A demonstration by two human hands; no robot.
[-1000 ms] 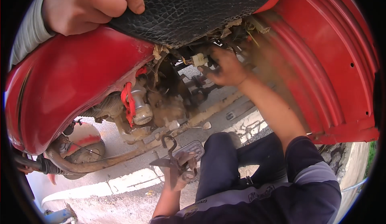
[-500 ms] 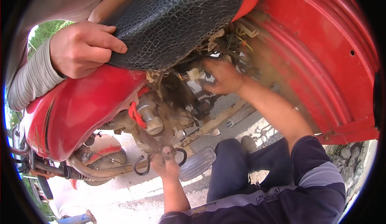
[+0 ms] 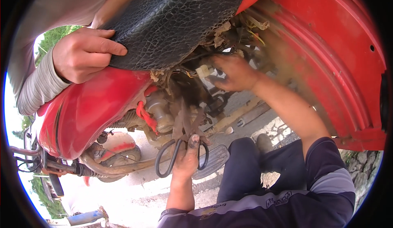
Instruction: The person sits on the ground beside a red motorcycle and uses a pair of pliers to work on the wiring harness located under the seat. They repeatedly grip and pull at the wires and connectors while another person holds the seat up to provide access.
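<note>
A pale paved ground (image 3: 135, 195) in bright sun is seen below, with greenery (image 3: 57, 35) at the upper left and a stone edge (image 3: 364, 162) at the lower right. A red motorcycle (image 3: 90, 109) fills the view, its cracked black seat (image 3: 172, 23) tilted up over the exposed underside.

The left hand (image 3: 186, 158) is raised from the lower edge and is closed around a pair of scissors (image 3: 180, 146); the dark loop handles are seen on either side of the fingers, and the rusty blades point up into the tangle of wires and dirt beneath the seat. The right hand (image 3: 233, 72) is reached under the seat, its fingers closed on a small white connector (image 3: 203, 70) among the wires (image 3: 249, 23). Whether the connector is gripped firmly cannot be told.

The front edge of the seat is grasped by another person's hand (image 3: 84, 54), in a grey ribbed sleeve (image 3: 39, 87), at the upper left. The red rear fender (image 3: 327, 64) is curved down the right side.
</note>
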